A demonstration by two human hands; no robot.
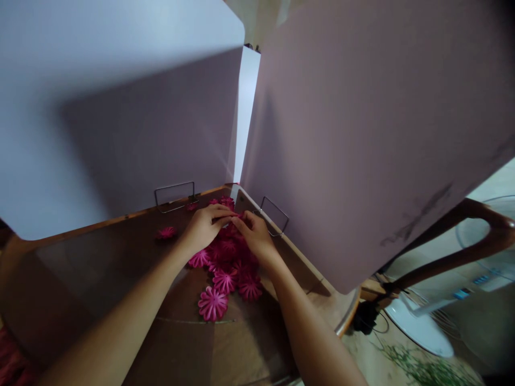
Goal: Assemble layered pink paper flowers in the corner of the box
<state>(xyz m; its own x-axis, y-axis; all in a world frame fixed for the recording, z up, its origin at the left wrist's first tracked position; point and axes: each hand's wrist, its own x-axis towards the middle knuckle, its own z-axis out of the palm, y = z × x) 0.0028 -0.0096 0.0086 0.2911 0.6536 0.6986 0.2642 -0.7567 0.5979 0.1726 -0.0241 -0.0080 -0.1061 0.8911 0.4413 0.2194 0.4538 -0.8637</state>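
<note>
Toward the counter's far corner, left hand and right hand pinch a pink piece between them, equally near it, above heaped pink flowers; its long axis is obscured.

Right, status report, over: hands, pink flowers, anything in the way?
Left hand and right hand: fingers together, pinching a pink piece. Pink flowers mostly heaped below, on the table. Pale panels stand beyond, not between hands and flowers.
</note>
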